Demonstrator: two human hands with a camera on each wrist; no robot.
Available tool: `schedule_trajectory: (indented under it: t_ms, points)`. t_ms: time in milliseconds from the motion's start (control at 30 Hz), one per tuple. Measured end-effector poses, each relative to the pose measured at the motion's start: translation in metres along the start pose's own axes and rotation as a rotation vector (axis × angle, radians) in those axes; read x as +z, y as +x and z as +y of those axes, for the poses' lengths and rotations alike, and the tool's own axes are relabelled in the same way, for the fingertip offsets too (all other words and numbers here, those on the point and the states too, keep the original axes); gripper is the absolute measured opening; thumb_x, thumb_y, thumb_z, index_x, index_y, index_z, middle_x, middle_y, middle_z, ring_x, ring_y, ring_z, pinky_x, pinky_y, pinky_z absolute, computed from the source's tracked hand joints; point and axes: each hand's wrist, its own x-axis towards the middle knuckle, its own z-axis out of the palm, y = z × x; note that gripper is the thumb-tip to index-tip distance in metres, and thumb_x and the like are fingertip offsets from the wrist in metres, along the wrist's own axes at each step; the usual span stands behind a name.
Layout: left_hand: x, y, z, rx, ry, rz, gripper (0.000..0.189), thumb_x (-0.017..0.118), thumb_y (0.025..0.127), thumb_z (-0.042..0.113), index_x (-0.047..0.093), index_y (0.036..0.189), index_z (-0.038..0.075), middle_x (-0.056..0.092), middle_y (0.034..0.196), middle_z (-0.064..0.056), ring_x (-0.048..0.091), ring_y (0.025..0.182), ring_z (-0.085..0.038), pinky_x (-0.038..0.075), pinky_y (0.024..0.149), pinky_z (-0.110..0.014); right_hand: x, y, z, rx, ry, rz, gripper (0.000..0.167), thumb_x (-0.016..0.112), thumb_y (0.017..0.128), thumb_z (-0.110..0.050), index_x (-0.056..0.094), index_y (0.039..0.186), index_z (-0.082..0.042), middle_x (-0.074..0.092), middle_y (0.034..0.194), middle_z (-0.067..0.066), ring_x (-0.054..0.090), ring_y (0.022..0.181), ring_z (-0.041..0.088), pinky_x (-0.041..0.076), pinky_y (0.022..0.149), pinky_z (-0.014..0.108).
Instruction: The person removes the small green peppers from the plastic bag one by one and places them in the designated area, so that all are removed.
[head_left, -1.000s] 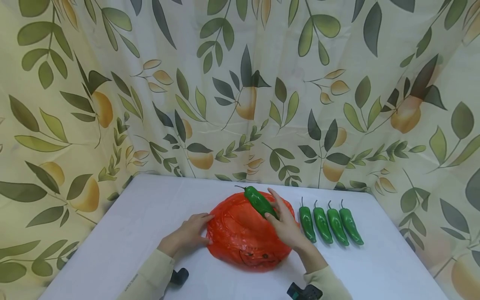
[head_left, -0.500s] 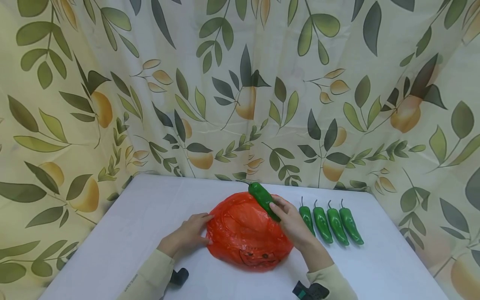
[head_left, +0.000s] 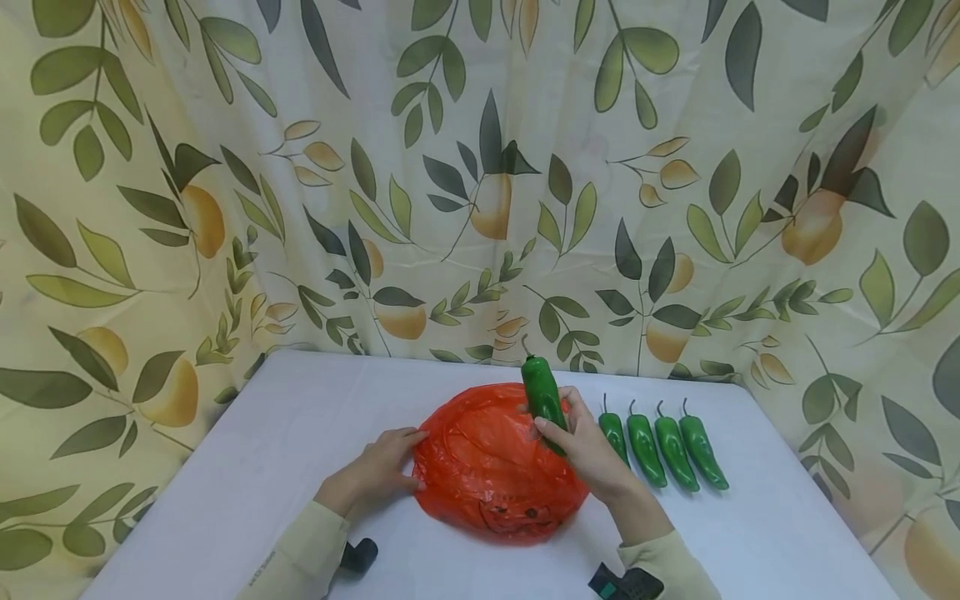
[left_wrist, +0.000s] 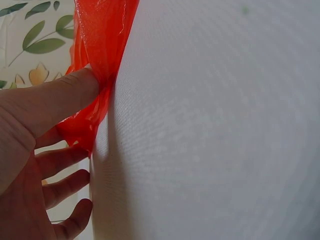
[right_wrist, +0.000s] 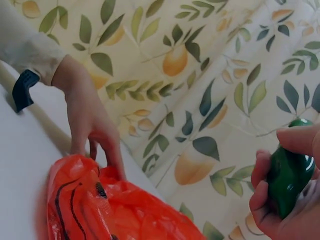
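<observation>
My right hand [head_left: 588,446] grips a green chili pepper [head_left: 542,387], its thin stem pointing up and away, above the right part of a red plastic bag [head_left: 480,467]. In the right wrist view, the fingers and thumb wrap round the pepper [right_wrist: 290,175]. The bag lies crumpled on the table with dark printed marks on its near side. Against its left edge rests my left hand [head_left: 375,467], thumb and index finger spread apart on the plastic. The left wrist view shows the left thumb [left_wrist: 75,87] touching the bag [left_wrist: 110,35], the other fingers extended and slightly bent.
Several more green chili peppers [head_left: 675,450] lie side by side in a row right of the bag, stems away from me. The right hand partly covers the nearest one. A white-covered table [head_left: 300,400] backs onto a curtain [head_left: 465,275] printed with leaves and fruit.
My right hand has shifted right with the pepper and turned it from slanting left to nearly upright, overlapping the row's first pepper. The left hand and the bag stay almost as they were.
</observation>
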Motion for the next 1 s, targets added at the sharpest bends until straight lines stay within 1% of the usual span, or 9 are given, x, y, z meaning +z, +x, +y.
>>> schedule_trajectory:
  t_ms: [133, 233, 400, 467, 533, 633, 767, 867, 1000]
  points:
    - [0.000, -0.001, 0.000, -0.002, -0.001, 0.000, 0.080, 0.084, 0.080, 0.029, 0.048, 0.151, 0.019, 0.046, 0.155, -0.007, 0.040, 0.145, -0.033, 0.035, 0.113, -0.070, -0.001, 0.000, -0.005, 0.030, 0.006, 0.067, 0.031, 0.047, 0.108, -0.023, 0.025, 0.128, -0.021, 0.055, 0.140, 0.019, 0.055, 0.106, 0.024, 0.048, 0.094, 0.032]
    - [-0.001, -0.001, 0.001, -0.002, -0.004, 0.005, 0.081, 0.085, 0.080, 0.029, 0.048, 0.151, 0.019, 0.047, 0.155, -0.007, 0.040, 0.144, -0.033, 0.035, 0.113, -0.070, 0.001, -0.001, -0.010, 0.050, 0.068, 0.087, 0.022, 0.034, 0.111, -0.028, 0.021, 0.128, -0.023, 0.049, 0.141, 0.022, 0.054, 0.102, 0.022, 0.048, 0.092, 0.027]
    - [0.000, 0.000, 0.000, 0.009, 0.003, 0.005, 0.080, 0.085, 0.080, 0.027, 0.049, 0.150, 0.017, 0.047, 0.155, -0.008, 0.040, 0.144, -0.034, 0.034, 0.112, -0.071, 0.002, -0.002, -0.012, 0.011, 0.193, 0.110, 0.016, 0.018, 0.112, -0.034, 0.023, 0.125, -0.025, 0.053, 0.128, 0.008, 0.054, 0.095, 0.018, 0.047, 0.091, 0.027]
    - [0.001, 0.001, -0.001, 0.010, 0.007, 0.002, 0.079, 0.084, 0.080, 0.028, 0.049, 0.150, 0.017, 0.047, 0.155, -0.008, 0.040, 0.144, -0.034, 0.035, 0.112, -0.071, 0.002, -0.002, -0.012, -0.014, 0.221, 0.126, 0.016, 0.019, 0.112, -0.035, 0.023, 0.125, -0.027, 0.055, 0.126, 0.003, 0.056, 0.095, 0.016, 0.048, 0.092, 0.027]
    - [0.001, 0.000, -0.001, 0.006, 0.006, 0.000, 0.079, 0.084, 0.080, 0.029, 0.049, 0.151, 0.018, 0.046, 0.155, -0.008, 0.040, 0.144, -0.034, 0.036, 0.112, -0.070, 0.000, -0.003, -0.012, -0.044, 0.226, 0.136, 0.020, 0.023, 0.112, -0.035, 0.022, 0.131, -0.031, 0.054, 0.129, 0.004, 0.058, 0.097, 0.016, 0.048, 0.093, 0.027]
    - [0.000, -0.001, 0.000, -0.005, 0.000, 0.000, 0.081, 0.085, 0.080, 0.030, 0.048, 0.151, 0.020, 0.046, 0.156, -0.006, 0.041, 0.144, -0.033, 0.040, 0.111, -0.067, -0.002, -0.004, -0.011, -0.078, 0.154, 0.124, 0.043, 0.033, 0.111, -0.033, 0.011, 0.147, -0.041, 0.046, 0.144, 0.011, 0.057, 0.112, 0.021, 0.049, 0.099, 0.029]
    - [0.000, -0.002, 0.000, -0.008, 0.008, 0.003, 0.081, 0.085, 0.080, 0.032, 0.047, 0.152, 0.021, 0.046, 0.156, -0.006, 0.041, 0.145, -0.033, 0.042, 0.111, -0.066, -0.005, -0.006, -0.011, -0.119, 0.022, 0.063, 0.071, 0.044, 0.109, -0.029, -0.005, 0.156, -0.052, 0.023, 0.164, 0.020, 0.044, 0.137, 0.037, 0.046, 0.110, 0.045]
    - [0.000, -0.001, 0.000, 0.001, 0.011, 0.000, 0.080, 0.084, 0.081, 0.030, 0.048, 0.151, 0.018, 0.045, 0.157, -0.008, 0.039, 0.146, -0.034, 0.037, 0.113, -0.069, -0.005, -0.007, -0.011, -0.147, -0.016, 0.035, 0.072, 0.044, 0.109, -0.026, -0.002, 0.158, -0.050, 0.017, 0.167, 0.020, 0.038, 0.140, 0.042, 0.045, 0.110, 0.047]
    - [-0.001, 0.000, 0.002, 0.005, 0.008, -0.006, 0.079, 0.084, 0.081, 0.028, 0.048, 0.151, 0.017, 0.044, 0.157, -0.010, 0.038, 0.146, -0.035, 0.034, 0.114, -0.071, -0.008, -0.011, -0.015, -0.157, -0.029, 0.069, 0.068, 0.043, 0.109, -0.019, 0.006, 0.161, -0.044, 0.017, 0.167, 0.018, 0.037, 0.139, 0.042, 0.046, 0.103, 0.034]
